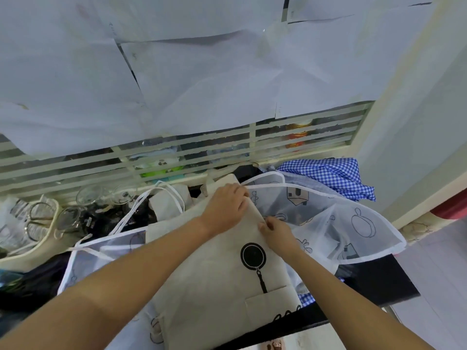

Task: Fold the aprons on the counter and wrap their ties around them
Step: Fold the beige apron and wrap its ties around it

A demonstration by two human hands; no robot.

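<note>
- Beige apron (214,261), mid-table (379,281): fingers of left hand (226,207) and right hand (279,233) pinch its 1 o'clock edge; folding apparently just begun.
- Sheer apron (328,223), gingham apron (336,173), 2 o'clock: unfolded; ties (137,210) loose.

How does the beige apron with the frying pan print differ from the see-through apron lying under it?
The beige apron is opaque, with a black pan print and a pocket; the see-through apron is sheer, white-edged, with many outline drawings. The beige apron lies on top, gripped at its right edge by the left hand and right hand; the see-through apron spreads out beneath it. Both lie on the dark counter.
</note>
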